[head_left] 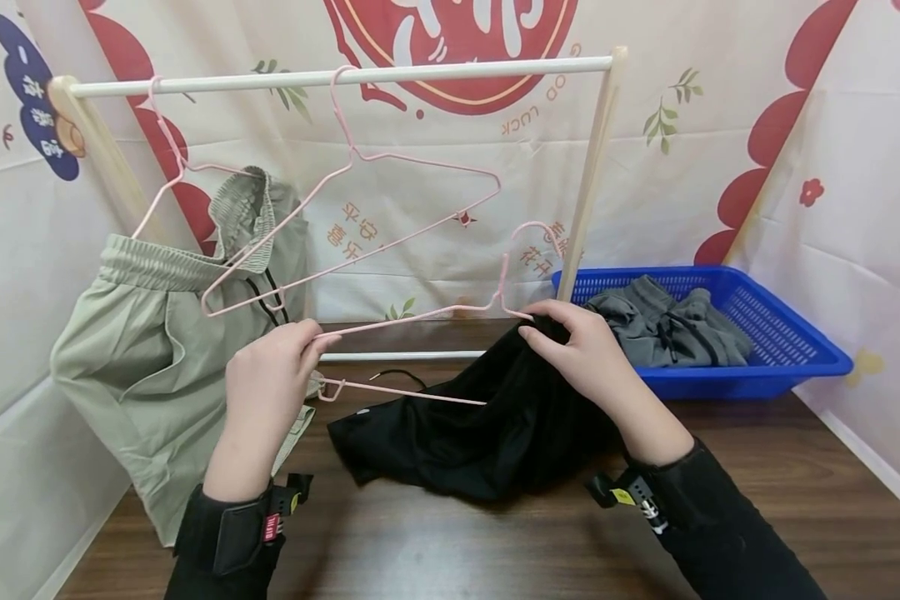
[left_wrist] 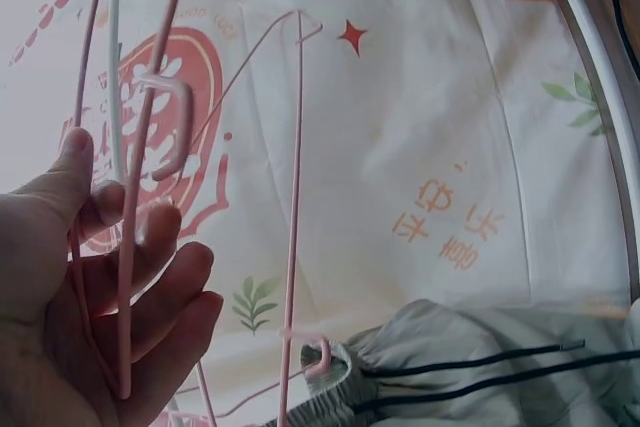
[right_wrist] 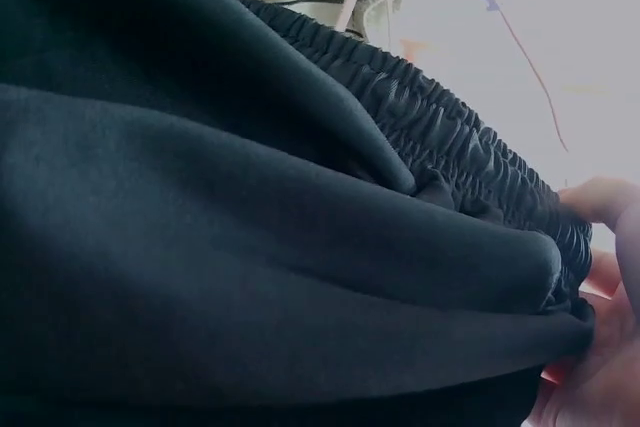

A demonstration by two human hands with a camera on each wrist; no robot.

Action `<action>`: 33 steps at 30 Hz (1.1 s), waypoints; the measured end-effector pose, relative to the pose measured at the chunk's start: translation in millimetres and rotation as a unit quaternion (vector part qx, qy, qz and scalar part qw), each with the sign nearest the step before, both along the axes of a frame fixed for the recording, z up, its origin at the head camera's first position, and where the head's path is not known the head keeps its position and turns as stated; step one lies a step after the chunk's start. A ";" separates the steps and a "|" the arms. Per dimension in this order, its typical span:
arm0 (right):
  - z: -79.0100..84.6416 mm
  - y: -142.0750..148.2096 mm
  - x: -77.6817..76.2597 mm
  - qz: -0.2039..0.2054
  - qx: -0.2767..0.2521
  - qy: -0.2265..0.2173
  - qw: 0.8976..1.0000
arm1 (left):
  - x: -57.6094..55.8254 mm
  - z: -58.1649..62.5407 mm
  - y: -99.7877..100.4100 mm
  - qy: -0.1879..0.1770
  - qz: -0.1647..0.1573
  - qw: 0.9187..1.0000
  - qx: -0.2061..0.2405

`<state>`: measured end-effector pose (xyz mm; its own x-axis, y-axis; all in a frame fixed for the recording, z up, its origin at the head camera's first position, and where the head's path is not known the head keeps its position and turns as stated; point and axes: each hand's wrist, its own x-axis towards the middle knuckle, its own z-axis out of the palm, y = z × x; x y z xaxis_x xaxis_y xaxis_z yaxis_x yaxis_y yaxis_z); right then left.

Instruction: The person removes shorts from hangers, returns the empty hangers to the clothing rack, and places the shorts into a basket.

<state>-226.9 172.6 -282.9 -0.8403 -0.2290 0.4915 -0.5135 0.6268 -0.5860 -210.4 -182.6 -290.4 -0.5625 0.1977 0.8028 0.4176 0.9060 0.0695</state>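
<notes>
My left hand [head_left: 268,379] pinches the left shoulder of a pink wire hanger [head_left: 427,315], its hook pointing up. In the left wrist view the thumb and fingers [left_wrist: 160,292] are around the wire. My right hand [head_left: 581,354] grips the waistband of black shorts [head_left: 457,454] near the hanger's right shoulder. That end of the hanger goes inside the black cloth and is hidden. In the right wrist view the gathered elastic waistband [right_wrist: 440,127] is bunched between thumb and fingers. The lower part of the shorts drapes down to the table, a black drawstring showing.
A white-railed clothes rack [head_left: 450,73] stands behind my hands. Light green shorts [head_left: 165,350] hang from a pink hanger on its left. A bare pink hanger [head_left: 352,158] hangs mid-rail. At the right, a blue basket [head_left: 787,333] contains grey folded clothing [head_left: 663,325]. Everything is on a brown wooden table [head_left: 420,558].
</notes>
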 end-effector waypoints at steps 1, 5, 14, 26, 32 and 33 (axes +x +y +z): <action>-0.5 1.0 -0.5 -0.002 -0.001 -0.002 1.000 | 0.9 1.1 -1.7 0.003 0.004 1.000 0.004; -2.7 5.7 -1.4 -0.010 -0.004 -0.014 1.000 | 4.3 4.2 -9.0 0.004 0.015 1.000 0.016; -7.2 16.1 -1.8 -0.021 -0.007 -0.032 0.999 | 7.8 5.4 -19.2 0.008 0.038 0.999 0.024; -12.3 29.4 -0.2 -0.038 -0.003 -0.041 0.998 | 11.3 6.0 -33.9 0.005 0.052 0.998 0.030; -17.0 38.1 -1.1 -0.038 -0.002 -0.063 0.997 | 14.5 6.9 -41.7 -0.009 0.069 0.997 0.045; -18.0 39.5 -1.4 -0.038 -0.003 -0.067 0.997 | 15.1 7.2 -43.0 -0.010 0.070 0.996 0.048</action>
<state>-228.3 212.2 -300.9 -0.9129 -0.1600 0.3754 -0.3822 0.6577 -0.6491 -195.3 -225.6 -283.2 -0.5945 0.0386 0.8032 0.2854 0.9439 0.1659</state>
